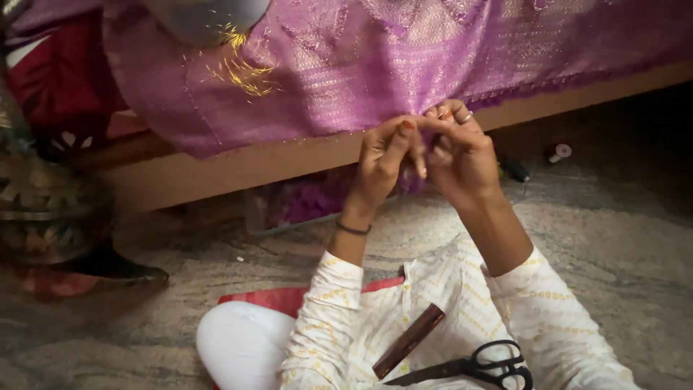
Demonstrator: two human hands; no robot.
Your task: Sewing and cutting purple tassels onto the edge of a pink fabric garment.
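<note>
Soft, dim indoor light falls from above. Deep shadow fills the right background and left edge. Slight blur softens everything.

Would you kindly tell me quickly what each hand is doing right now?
Left hand: closed, fingers pinching the edge of the purple fabric.
Right hand: closed, fingers pinching the same fabric edge.

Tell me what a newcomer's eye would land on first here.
The shiny purple fabric with gold woven patterns fills the top, draped over a wooden edge. At centre, the left hand and right hand pinch its hem together. Below, black-handled scissors and a brown stick lie on the person's lap.
</note>
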